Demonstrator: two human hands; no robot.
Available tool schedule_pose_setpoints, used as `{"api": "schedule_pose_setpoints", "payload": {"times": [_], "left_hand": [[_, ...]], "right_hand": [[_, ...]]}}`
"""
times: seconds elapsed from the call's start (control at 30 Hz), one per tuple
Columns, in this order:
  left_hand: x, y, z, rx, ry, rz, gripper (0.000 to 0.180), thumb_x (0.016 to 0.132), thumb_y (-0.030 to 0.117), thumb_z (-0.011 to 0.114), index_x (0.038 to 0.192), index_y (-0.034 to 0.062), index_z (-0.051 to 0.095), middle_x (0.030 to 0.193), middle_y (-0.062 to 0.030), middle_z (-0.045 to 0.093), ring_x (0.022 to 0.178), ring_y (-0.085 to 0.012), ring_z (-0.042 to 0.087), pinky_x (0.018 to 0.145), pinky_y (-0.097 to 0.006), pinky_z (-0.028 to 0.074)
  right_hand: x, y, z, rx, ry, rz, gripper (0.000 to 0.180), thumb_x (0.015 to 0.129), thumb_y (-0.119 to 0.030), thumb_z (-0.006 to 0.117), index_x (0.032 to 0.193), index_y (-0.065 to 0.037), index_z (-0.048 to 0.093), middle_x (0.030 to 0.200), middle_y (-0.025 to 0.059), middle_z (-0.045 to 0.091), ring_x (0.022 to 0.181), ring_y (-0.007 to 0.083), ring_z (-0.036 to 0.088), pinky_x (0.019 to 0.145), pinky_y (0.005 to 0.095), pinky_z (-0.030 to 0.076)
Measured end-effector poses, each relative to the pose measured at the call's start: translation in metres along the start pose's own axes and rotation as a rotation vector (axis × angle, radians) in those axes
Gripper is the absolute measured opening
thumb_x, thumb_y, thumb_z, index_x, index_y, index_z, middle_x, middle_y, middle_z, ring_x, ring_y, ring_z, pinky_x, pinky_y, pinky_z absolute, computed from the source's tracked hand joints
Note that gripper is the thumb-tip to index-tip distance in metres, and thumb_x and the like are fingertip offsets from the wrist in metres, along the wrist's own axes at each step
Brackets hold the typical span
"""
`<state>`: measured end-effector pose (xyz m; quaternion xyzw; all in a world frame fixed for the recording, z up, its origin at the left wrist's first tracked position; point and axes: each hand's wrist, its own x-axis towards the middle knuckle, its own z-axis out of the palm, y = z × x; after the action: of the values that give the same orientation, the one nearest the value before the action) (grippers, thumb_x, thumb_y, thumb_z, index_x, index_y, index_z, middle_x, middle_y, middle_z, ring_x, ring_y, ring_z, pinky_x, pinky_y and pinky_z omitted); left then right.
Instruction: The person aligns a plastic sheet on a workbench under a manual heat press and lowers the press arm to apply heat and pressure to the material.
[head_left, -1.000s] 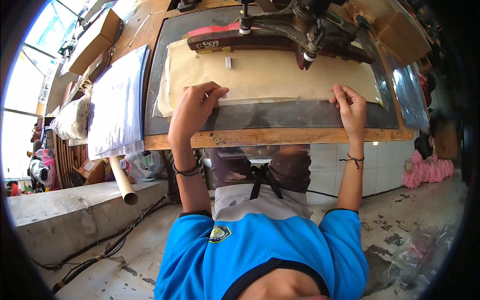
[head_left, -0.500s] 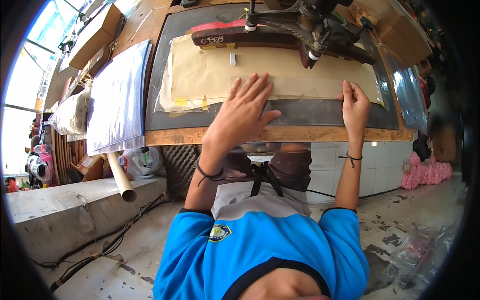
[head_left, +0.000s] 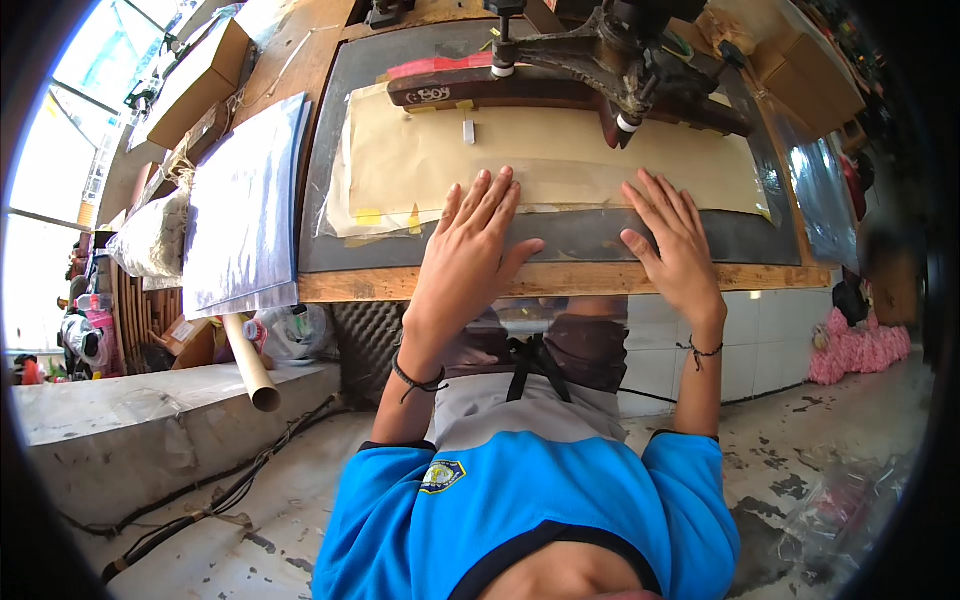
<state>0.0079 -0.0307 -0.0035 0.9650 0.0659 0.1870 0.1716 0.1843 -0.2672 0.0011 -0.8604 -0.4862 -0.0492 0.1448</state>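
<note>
My left hand (head_left: 472,235) lies flat with its fingers spread, fingertips on the lower edge of a cream paper sheet (head_left: 590,140). To its right, my right hand (head_left: 675,245) is also stretched out, fingertips on the same sheet. Between the hands, a clear plastic strip (head_left: 570,182) seems to lie along the paper's near edge. Yellow tape pieces (head_left: 368,217) show at the paper's left corner, and a small white tab (head_left: 469,132) sits near its far edge. Under the paper is a dark grey board (head_left: 590,228).
A dark wooden bar (head_left: 550,94) with a black metal clamp arm (head_left: 570,42) spans the board's far side. Clear plastic sheets (head_left: 245,200) overhang the table's left end. A cardboard tube (head_left: 250,365) sticks out below. Cardboard boxes (head_left: 200,80) stand far left, and pink bundled material (head_left: 860,345) lies right.
My right hand has opened from a pinch at the right of the paper's near edge and moved left, laying its fingers flat. My left hand has shifted slightly left and nearer.
</note>
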Motion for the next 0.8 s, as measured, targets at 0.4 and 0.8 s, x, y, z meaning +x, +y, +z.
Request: {"api": "schedule_pose_setpoints", "payload": {"times": [0.4, 0.8], "left_hand": [[0.018, -0.009, 0.003, 0.011, 0.010, 0.015, 0.065, 0.102, 0.041, 0.059, 0.148, -0.0039, 0.048, 0.158, -0.0219, 0.044, 0.149, -0.0377, 0.039, 0.125, -0.050, 0.026], [0.013, -0.017, -0.005, -0.012, -0.037, -0.029, 0.063, 0.104, 0.041, 0.055, 0.149, -0.0022, 0.047, 0.159, -0.0176, 0.044, 0.150, -0.0326, 0.037, 0.126, -0.049, 0.023]], "right_hand": [[0.010, 0.019, -0.031, 0.025, -0.210, 0.092, 0.064, 0.103, -0.049, 0.054, 0.153, -0.010, 0.046, 0.164, 0.0138, 0.037, 0.152, 0.0352, 0.032, 0.126, 0.0536, 0.021], [0.024, 0.039, -0.002, 0.262, 0.062, 0.086, 0.057, 0.105, -0.044, 0.054, 0.148, -0.007, 0.052, 0.159, 0.0151, 0.045, 0.150, 0.0341, 0.037, 0.126, 0.0502, 0.024]]}}
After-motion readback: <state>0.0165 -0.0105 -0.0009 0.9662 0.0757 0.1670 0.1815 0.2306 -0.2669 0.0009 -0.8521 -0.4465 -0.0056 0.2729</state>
